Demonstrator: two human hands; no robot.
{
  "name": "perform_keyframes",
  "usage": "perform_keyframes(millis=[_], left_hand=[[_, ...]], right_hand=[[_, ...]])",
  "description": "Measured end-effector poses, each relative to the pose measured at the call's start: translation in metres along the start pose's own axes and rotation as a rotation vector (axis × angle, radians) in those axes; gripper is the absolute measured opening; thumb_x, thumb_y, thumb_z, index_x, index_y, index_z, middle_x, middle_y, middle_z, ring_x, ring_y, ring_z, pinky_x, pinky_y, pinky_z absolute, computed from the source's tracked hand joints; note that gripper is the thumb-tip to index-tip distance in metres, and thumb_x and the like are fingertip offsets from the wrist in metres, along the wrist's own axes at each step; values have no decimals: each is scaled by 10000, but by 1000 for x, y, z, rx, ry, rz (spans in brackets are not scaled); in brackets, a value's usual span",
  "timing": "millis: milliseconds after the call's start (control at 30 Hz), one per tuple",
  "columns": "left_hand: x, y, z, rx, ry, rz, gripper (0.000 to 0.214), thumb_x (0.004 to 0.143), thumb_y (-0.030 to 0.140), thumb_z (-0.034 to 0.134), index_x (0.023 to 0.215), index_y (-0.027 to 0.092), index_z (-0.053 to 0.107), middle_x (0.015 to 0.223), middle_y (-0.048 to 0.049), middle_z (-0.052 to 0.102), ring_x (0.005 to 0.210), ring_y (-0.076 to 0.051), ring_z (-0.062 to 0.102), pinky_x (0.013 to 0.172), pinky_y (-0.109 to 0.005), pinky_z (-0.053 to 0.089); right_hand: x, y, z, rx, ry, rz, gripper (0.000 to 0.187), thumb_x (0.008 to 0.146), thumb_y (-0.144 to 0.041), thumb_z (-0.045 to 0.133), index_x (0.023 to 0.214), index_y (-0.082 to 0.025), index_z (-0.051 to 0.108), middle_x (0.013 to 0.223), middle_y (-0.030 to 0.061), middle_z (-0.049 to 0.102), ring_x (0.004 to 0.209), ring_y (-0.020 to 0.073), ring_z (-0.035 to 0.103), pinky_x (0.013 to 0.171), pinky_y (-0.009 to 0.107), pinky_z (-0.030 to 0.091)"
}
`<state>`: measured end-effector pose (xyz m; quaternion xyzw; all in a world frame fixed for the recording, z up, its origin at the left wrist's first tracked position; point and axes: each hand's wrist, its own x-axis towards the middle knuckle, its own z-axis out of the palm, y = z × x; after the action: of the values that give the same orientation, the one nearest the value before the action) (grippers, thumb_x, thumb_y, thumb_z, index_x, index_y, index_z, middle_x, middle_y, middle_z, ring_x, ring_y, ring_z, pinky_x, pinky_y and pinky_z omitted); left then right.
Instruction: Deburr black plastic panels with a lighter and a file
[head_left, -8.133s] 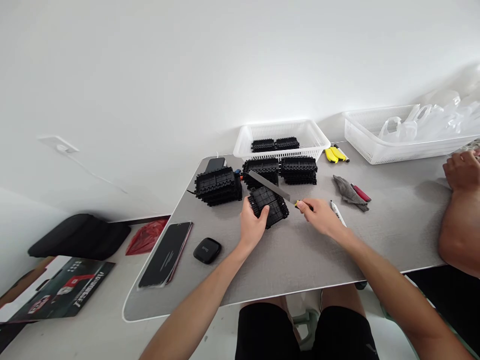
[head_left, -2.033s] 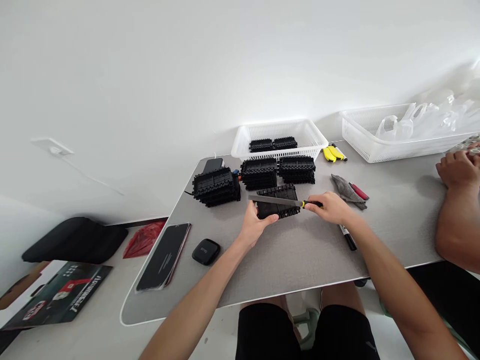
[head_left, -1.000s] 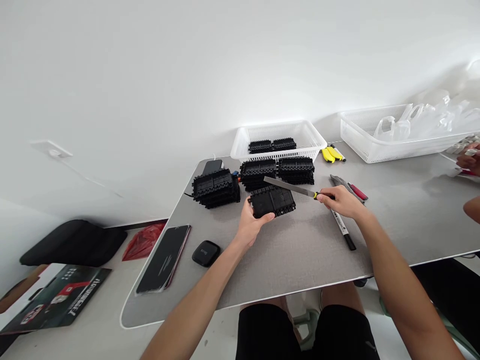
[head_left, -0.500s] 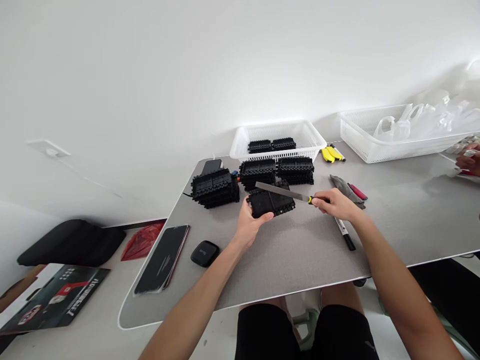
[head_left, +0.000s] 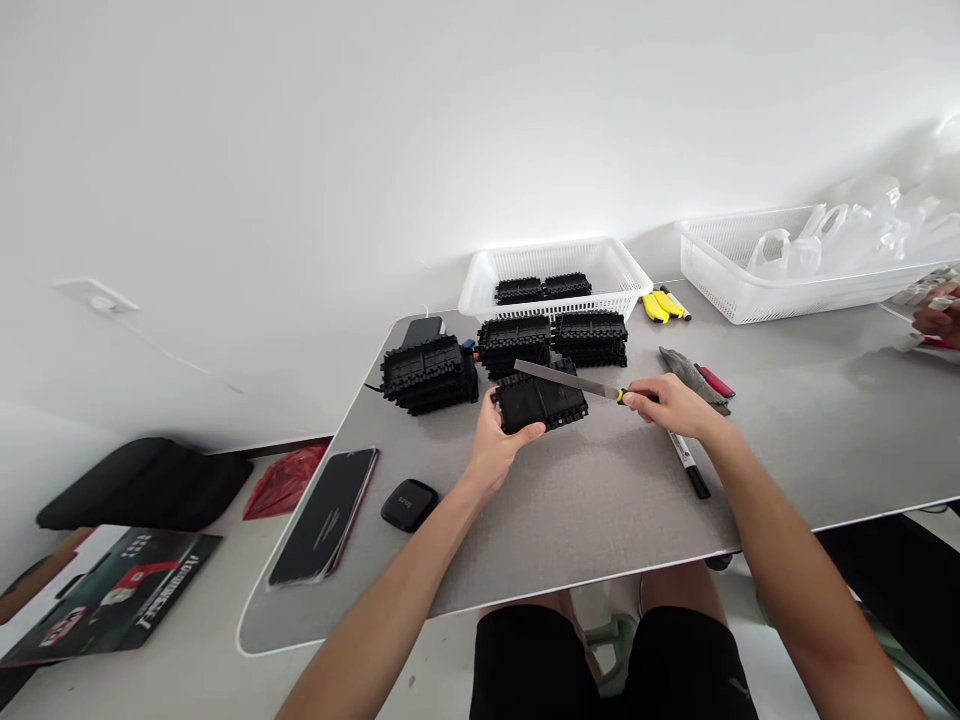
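My left hand (head_left: 496,447) grips a flat black plastic part (head_left: 541,402) by its left end and holds it on the grey table (head_left: 585,500). A metal file (head_left: 568,380) with a yellow and black handle is in my right hand (head_left: 671,403), fingers closed round the handle. Its blade lies across the far edge of the part. Three stacks of the same black parts (head_left: 430,372) (head_left: 516,343) (head_left: 592,337) stand just behind. A white basket (head_left: 553,279) behind them holds more of them.
A black marker (head_left: 688,465) lies by my right wrist, with a grey rag (head_left: 686,364) and a red pen (head_left: 716,381) beyond. Phone (head_left: 326,514) and small black case (head_left: 409,502) lie at left. Another person's hand (head_left: 937,320) is at far right by a second white basket (head_left: 795,270).
Eight seconds ago the part lay face up; since then my left hand has turned it over. My right hand slides the file back and forth along the part's far edge.
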<state>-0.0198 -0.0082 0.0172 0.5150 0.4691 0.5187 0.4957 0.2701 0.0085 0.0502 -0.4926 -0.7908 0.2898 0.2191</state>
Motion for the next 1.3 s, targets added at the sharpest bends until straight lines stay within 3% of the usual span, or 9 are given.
perform_keyframes(millis=[200, 367, 567, 767, 967, 1167, 1300], left_hand=[[0, 0, 0, 9, -3, 15, 704, 584, 331, 848, 1143, 217, 434, 1184, -113, 587, 1125, -299, 591, 866, -443, 557], [1, -2, 0, 15, -12, 42, 690, 587, 330, 846, 1127, 216, 432, 1157, -96, 590, 1106, -282, 597, 871, -432, 552], [2, -2, -1, 4, 5, 13, 708, 572, 304, 854, 1130, 213, 427, 1152, -93, 593, 1109, -280, 594, 897, -436, 536], [2, -2, 0, -3, -4, 31, 695, 567, 326, 857, 1117, 212, 447, 1134, -91, 601, 1097, -288, 598, 859, -429, 551], [1, -1, -1, 14, -5, 9, 708, 576, 323, 859, 1143, 214, 449, 1181, -112, 584, 1121, -299, 588, 864, -436, 550], [-1, 4, 0, 20, -10, 10, 701, 590, 327, 853, 1148, 214, 445, 1196, -116, 581, 1144, -303, 578, 889, -438, 537], [0, 3, -1, 18, 12, 7, 691, 572, 311, 862, 1123, 209, 458, 1162, -102, 590, 1121, -292, 584, 894, -439, 536]], right_hand=[[-3, 1, -6, 45, 33, 26, 378, 918, -456, 424, 657, -187, 474, 551, -18, 520, 489, 104, 411, 516, 264, 310], [1, -5, 2, 64, -41, -25, 401, 918, -482, 421, 658, -184, 490, 568, -17, 531, 513, 103, 427, 536, 259, 322], [-2, 4, -5, 85, -26, 67, 380, 912, -475, 423, 668, -189, 475, 543, -22, 506, 474, 104, 408, 504, 262, 314], [1, -2, 2, 73, -28, -9, 404, 907, -494, 418, 658, -183, 488, 570, -6, 530, 515, 110, 434, 529, 259, 326], [-3, 5, -8, 131, -29, 76, 396, 903, -504, 430, 666, -190, 474, 532, -20, 498, 456, 101, 397, 488, 258, 317], [-1, 1, -3, 143, -65, 28, 396, 915, -496, 425, 680, -183, 488, 559, -18, 515, 477, 99, 424, 502, 250, 331], [-2, 10, -7, 129, -49, 68, 414, 917, -513, 421, 667, -187, 473, 537, -22, 505, 454, 98, 416, 492, 252, 325]])
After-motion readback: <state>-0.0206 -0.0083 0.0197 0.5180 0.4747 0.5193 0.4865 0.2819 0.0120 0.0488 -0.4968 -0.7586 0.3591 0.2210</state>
